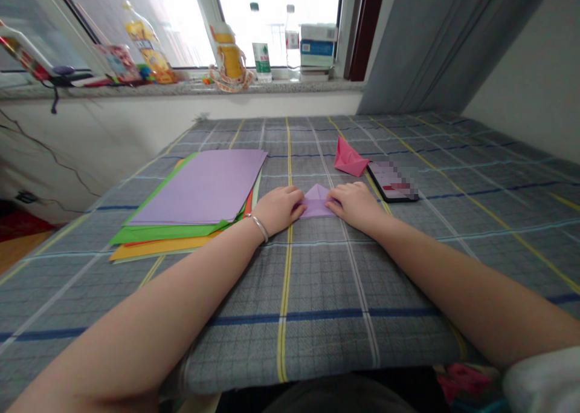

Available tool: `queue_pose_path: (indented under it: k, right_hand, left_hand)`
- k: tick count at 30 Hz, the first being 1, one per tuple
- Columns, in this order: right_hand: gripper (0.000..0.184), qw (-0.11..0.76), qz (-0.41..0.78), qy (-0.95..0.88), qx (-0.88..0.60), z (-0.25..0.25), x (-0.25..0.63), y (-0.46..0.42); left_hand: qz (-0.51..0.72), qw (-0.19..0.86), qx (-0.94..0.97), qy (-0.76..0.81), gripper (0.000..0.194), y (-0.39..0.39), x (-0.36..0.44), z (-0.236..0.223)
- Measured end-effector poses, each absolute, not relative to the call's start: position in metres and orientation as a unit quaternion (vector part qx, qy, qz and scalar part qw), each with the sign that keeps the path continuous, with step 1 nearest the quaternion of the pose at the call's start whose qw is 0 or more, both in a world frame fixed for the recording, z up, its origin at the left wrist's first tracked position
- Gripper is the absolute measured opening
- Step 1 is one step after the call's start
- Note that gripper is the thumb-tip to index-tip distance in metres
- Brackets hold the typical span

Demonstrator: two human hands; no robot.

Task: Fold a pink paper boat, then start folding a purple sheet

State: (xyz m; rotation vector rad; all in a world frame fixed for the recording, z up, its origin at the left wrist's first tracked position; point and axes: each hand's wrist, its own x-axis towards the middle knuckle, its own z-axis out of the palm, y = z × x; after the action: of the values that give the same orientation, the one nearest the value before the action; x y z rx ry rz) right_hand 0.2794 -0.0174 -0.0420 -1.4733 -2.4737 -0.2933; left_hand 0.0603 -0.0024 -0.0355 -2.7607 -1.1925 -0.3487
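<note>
A small folded purple paper [316,202] lies on the grey checked cloth [317,280]. My left hand [276,208] presses on its left end with fingers curled over the paper; a silver bracelet is on that wrist. My right hand [356,204] holds down its right end, fingers closed on the edge. Both hands touch the paper and pin it flat against the cloth.
A stack of coloured sheets [199,201], purple on top, lies to the left. A folded pink paper shape [348,158] and a phone [393,182] sit behind my right hand. Bottles [260,50] and boxes [318,47] stand on the windowsill.
</note>
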Motion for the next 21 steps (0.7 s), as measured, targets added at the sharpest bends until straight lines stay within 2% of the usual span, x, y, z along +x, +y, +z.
queue_pose_path:
  k: [13, 21]
  right_hand:
    - [0.019, 0.149, 0.015, -0.823, -0.548, -0.044, 0.282, -0.011]
    - [0.021, 0.156, 0.025, -0.810, -0.565, -0.043, 0.283, -0.012]
  left_hand:
    - [-0.144, 0.033, -0.915, -0.375, 0.025, 0.001, 0.060, -0.043]
    - [-0.097, -0.046, -0.902, -0.419, 0.030, 0.011, 0.053, -0.041]
